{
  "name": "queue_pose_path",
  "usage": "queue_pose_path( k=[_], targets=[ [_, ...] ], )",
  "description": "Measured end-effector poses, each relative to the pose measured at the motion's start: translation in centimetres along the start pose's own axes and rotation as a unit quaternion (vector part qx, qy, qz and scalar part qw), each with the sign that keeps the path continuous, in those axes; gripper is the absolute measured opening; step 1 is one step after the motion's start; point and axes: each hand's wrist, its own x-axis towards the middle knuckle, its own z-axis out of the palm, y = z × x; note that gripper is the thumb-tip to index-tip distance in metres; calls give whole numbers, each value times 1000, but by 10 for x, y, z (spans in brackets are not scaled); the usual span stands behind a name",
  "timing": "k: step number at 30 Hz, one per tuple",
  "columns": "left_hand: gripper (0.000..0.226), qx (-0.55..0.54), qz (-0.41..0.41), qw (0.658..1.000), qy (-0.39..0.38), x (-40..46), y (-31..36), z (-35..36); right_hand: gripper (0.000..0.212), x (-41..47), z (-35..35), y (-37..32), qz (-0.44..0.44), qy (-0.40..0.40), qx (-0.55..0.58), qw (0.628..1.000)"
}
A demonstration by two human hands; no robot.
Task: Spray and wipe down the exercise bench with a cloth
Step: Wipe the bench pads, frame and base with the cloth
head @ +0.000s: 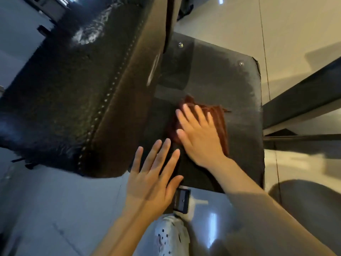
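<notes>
Floor here is smooth grey tile (55,200), pretty glossy, with bright light reflections at the lower right and paler tile along the right side of the frame. The exercise bench (221,80) takes up the middle: a flat black pad with two shiny bolts near its top edge, and a second textured black pad (64,100) with a stitched seam running diagonally across the upper left, looks wet or shiny near the top. A dark metal frame bar (304,100) cuts across the right edge. The reddish-brown cloth (219,124) sits mid-frame on the flat pad, right hand (199,137) pressing down flat on it, fingers straight and spread. Left hand (153,180) is just below-left of it, fingers straight and splayed, holding nothing, over the pad's lower edge. A white perforated shoe (169,235) shows at the bottom centre. No containers in view.
</notes>
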Motion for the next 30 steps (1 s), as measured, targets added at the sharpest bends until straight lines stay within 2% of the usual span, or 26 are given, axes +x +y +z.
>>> queue_pose_path(
  k=[2, 4, 8, 11, 13, 16, 18, 20, 22, 24, 27, 30],
  targets=[
    [53, 24, 2, 1000, 19, 5, -8, 2, 54, 33, -3, -11, -137, -29, 27, 990],
    [52, 48, 8, 999, 23, 10, -13, 4, 54, 66, -6, 2, -153, -36, 43, 987],
    [52, 75, 27, 997, 16, 20, -14, 11, 55, 93, -11, 71, 52, 2, 31, 998],
    [51, 63, 20, 997, 26, 23, -12, 16, 57, 67, -15, 133, 214, 17, 11, 977],
    [50, 58, 15, 998, 30, 23, -12, 17, 59, 50, -17, 149, 278, 35, 2, 960],
    [49, 53, 13, 997, 51, 23, -10, 19, 56, 58, -14, 117, 322, 29, 15, 946],
    [48, 53, 16, 996, 66, 20, -11, 22, 56, 73, -11, 73, 243, 22, 2, 970],
    [47, 47, 26, 995, 84, 20, -12, 24, 58, 89, -11, 24, 87, 26, 11, 996],
    [47, 48, 37, 993, 104, 21, -14, 28, 56, 104, -15, -19, -58, -20, 36, 997],
    [46, 51, 35, 991, 121, 21, -14, 30, 53, 111, -18, -39, -141, -90, 4, 986],
    [46, 49, 40, 990, 127, 20, -13, 31, 56, 97, -13, -28, -159, -41, 39, 986],
    [45, 42, 44, 990, 129, 21, -14, 29, 59, 78, -3, 3, -81, 5, 30, 996]
  ],
)
